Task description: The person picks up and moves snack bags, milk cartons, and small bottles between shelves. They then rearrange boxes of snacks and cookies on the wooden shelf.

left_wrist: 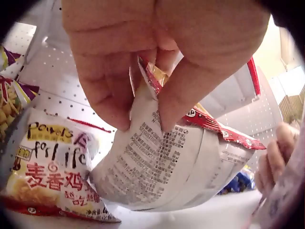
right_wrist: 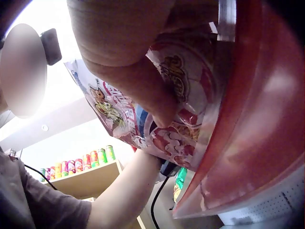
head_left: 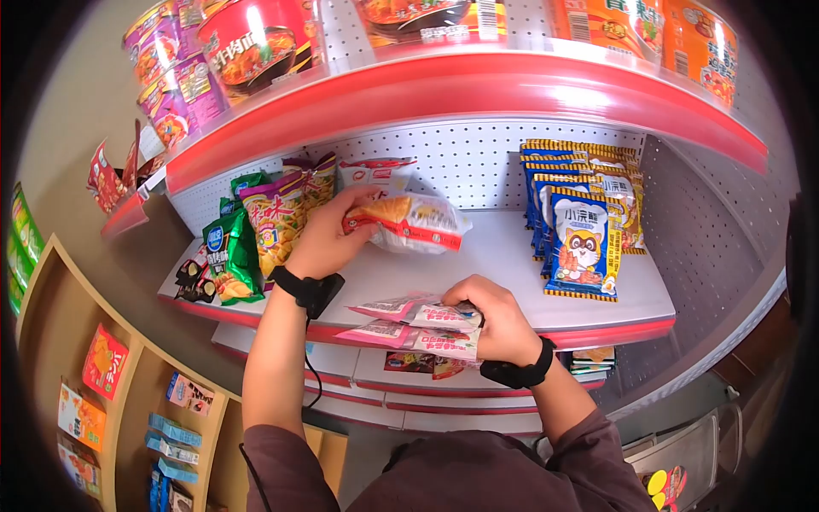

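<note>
My left hand (head_left: 331,235) pinches the edge of a white and red snack bag (head_left: 418,224), between thumb and fingers in the left wrist view. The bag hangs close over the white shelf (head_left: 503,235), its printed back (left_wrist: 157,162) facing the left wrist camera. Beside it, toward the shelf's back, stands a white snack bag (left_wrist: 52,167) with red lettering. At the shelf's front edge my right hand (head_left: 499,320) grips pink and white snack bags (head_left: 418,324), stacked one over the other. In the right wrist view its thumb lies across a bag's pink printed front (right_wrist: 119,109).
Green snack bags (head_left: 235,256) and a yellow-purple bag (head_left: 275,218) stand at the shelf's left. Blue raccoon-print packets (head_left: 584,243) line up at the right. A red-edged upper shelf (head_left: 478,85) with noodle tubs (head_left: 256,47) overhangs both hands. A wooden rack (head_left: 145,358) stands lower left.
</note>
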The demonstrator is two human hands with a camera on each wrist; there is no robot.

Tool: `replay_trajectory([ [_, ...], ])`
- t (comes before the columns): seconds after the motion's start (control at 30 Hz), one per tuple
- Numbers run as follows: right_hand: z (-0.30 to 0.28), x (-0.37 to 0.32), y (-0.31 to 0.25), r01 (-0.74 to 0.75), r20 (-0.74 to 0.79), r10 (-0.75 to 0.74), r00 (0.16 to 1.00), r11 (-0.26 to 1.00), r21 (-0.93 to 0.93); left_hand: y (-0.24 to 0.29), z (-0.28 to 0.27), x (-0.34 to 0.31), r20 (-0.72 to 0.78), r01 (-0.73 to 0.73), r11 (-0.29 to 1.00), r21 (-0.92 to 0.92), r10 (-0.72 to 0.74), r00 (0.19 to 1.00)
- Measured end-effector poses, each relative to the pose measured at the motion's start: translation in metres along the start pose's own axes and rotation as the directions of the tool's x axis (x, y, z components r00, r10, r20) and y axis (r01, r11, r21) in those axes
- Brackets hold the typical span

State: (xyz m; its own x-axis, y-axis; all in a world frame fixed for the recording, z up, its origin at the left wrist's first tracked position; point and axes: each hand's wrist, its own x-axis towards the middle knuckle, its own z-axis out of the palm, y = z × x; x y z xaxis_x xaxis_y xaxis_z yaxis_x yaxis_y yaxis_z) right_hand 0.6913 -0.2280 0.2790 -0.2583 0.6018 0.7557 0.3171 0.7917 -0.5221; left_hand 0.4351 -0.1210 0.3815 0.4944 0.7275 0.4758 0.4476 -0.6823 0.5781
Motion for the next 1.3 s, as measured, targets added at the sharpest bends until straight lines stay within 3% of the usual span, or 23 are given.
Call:
replay_trajectory([
  [0.03,0.000,0.000,0.000,-0.001,-0.001,0.001,1.000,1.000,-0.002,0.002,-0.004,-0.004,-0.018,0.051,0.996,-0.075,-0.052,0.998],
  [0.07,0.001,-0.001,0.001,-0.004,-0.002,0.004,1.000,1.000,-0.006,0.004,-0.006,-0.009,-0.042,-0.043,0.997,-0.070,0.040,0.998],
  [0.2,0.002,-0.001,0.001,0.009,-0.012,-0.009,1.000,1.000,0.000,0.022,-0.005,-0.034,-0.112,-0.036,0.983,-0.177,0.016,0.994],
  [0.33,0.002,-0.001,0.002,0.020,-0.007,-0.020,1.000,1.000,-0.017,0.039,0.001,-0.050,-0.251,-0.038,0.990,-0.132,0.003,0.968],
  [0.43,0.002,0.000,0.002,0.036,-0.007,-0.036,0.999,0.999,-0.021,0.033,0.002,-0.055,-0.244,-0.010,0.989,-0.151,-0.028,0.969],
  [0.53,0.002,0.000,0.002,0.033,-0.005,-0.033,0.999,0.999,-0.007,0.033,0.003,-0.060,-0.146,0.000,0.981,-0.193,-0.029,0.989],
  [0.77,0.002,-0.001,0.003,0.022,-0.007,-0.022,1.000,1.000,-0.019,0.024,0.005,-0.066,-0.096,-0.144,0.989,0.034,0.146,0.985],
  [0.97,0.002,-0.001,0.002,0.047,-0.023,-0.048,0.999,0.998,-0.038,0.021,0.015,-0.063,-0.169,-0.078,0.994,-0.075,0.065,0.984],
  [1.1,0.002,-0.002,0.003,0.032,-0.020,-0.032,0.999,0.999,-0.007,0.011,0.030,-0.051,-0.203,-0.203,0.979,0.020,0.203,0.958],
  [1.23,0.001,-0.003,0.005,0.081,-0.019,-0.081,0.997,0.996,-0.043,-0.002,0.041,-0.042,-0.094,-0.264,0.955,0.138,0.278,0.956],
  [1.3,0.001,-0.003,0.005,0.105,-0.026,-0.106,0.994,0.994,-0.045,-0.011,0.044,-0.041,-0.033,-0.184,0.980,0.080,0.187,0.982],
])
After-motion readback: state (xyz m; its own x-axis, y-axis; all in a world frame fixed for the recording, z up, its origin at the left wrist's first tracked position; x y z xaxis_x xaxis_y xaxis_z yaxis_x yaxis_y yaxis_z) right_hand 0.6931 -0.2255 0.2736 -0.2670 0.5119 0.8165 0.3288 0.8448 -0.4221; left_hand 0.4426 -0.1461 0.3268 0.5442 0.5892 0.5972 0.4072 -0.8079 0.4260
